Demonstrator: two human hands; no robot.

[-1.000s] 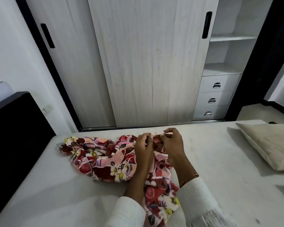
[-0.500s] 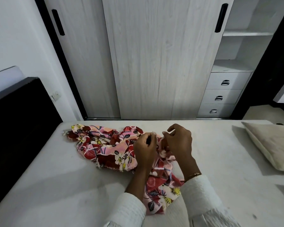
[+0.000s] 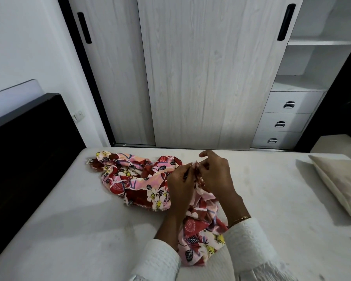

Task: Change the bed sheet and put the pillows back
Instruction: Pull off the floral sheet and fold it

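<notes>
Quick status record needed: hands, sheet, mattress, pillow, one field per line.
left hand: pinches an edge of the sheet
right hand: pinches the same edge, close beside the left hand
sheet: red and pink floral, bunched in a heap, not spread
mattress: bare, white, sheet lying on it
pillow: beige, no cover, on the mattress at far right, apart from the sheet
headboard: black, at left
wardrobe: behind the bed, sliding doors shut

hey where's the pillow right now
In the head view the beige pillow lies on the bare mattress at the far right edge, apart from the floral sheet and both hands, below the wardrobe drawers.
</notes>
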